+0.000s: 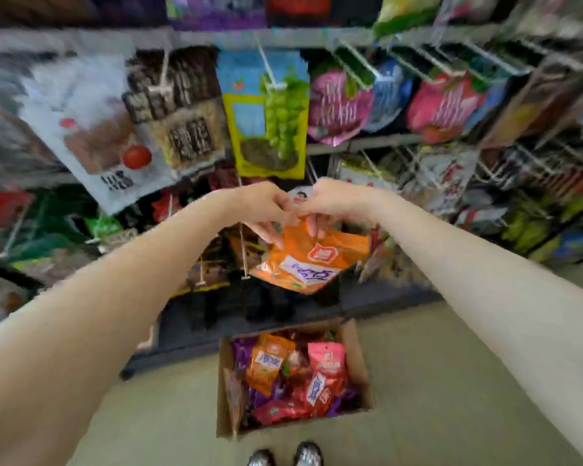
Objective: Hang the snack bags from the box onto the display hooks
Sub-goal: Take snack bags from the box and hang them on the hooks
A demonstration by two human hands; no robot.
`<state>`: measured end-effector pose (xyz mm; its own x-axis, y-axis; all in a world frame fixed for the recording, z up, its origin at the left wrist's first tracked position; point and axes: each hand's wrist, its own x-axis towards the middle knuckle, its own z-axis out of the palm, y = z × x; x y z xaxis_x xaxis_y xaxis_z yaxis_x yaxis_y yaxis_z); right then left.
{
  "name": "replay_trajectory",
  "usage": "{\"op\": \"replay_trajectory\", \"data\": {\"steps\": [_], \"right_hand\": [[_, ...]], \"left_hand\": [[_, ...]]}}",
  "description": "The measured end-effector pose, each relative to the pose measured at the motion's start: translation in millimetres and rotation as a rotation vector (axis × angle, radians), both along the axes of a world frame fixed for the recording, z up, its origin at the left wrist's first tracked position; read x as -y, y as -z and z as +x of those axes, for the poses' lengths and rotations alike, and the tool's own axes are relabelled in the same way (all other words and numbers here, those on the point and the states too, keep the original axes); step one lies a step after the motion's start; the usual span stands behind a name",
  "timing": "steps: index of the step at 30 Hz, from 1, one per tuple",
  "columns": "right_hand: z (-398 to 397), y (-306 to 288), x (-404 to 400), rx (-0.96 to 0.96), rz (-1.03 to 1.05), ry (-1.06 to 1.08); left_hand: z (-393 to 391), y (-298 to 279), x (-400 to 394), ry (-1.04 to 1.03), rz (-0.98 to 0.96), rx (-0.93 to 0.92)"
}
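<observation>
floor (451,381): pale greenish-grey, smooth, runs near to right
rack base (196,334): dark, low, along far edge of floor
shelf rail (81,37): grey bar across the top, far
wire racks (451,58): white, far right, packed with blurred goods
light: even, soft

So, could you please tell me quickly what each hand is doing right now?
Left hand: pinching the top of the orange snack bag.
Right hand: gripping the same bag's top edge.
</observation>
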<state>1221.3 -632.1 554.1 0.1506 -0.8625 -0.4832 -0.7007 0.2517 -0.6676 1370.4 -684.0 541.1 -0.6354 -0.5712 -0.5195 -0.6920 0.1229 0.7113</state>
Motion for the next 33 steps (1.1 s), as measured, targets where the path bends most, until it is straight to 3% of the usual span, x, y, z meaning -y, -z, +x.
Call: {"op": "replay_trajectory", "data": {"steps": [4,8,12,17,19,22,25,33], "right_hand": [[8.9,-99.5,-0.8,-0.108,-0.17,-0.086],[13.6,-168.4,-10.4,0.036,-0.291,0.052],[27.7,-194.5,-13.2,-0.03,-0.273,0.05],[68.1,-215.5,-2.3,0.109,-0.349,0.064],[88.2,-232.3,4.4,0.148,-0.449,0.087],[117.0,-257.5,18.4,0.134,-0.569,0.106],[139.1,-270.5,36.1,0.095,-0.631,0.134],[172.1,-267.2,88.5,-0.051,-0.694,0.238]], "left_hand": [[5.2,-86.9,-3.4,0.031,-0.082,-0.036],[26.4,-160.1,-9.1,-0.044,-0.216,-0.109],[62.3,-210.2,-15.4,-0.108,-0.314,-0.203],[115.5,-256.5,-15.9,-0.191,-0.384,-0.291],[135.9,-267.5,-9.4,-0.282,-0.379,-0.397],[161.2,-270.6,5.0,-0.401,-0.22,-0.509],[179.8,-258.8,20.8,-0.353,-0.121,-0.473],[200.5,-237.4,66.6,-0.303,-0.255,-0.342]]}}
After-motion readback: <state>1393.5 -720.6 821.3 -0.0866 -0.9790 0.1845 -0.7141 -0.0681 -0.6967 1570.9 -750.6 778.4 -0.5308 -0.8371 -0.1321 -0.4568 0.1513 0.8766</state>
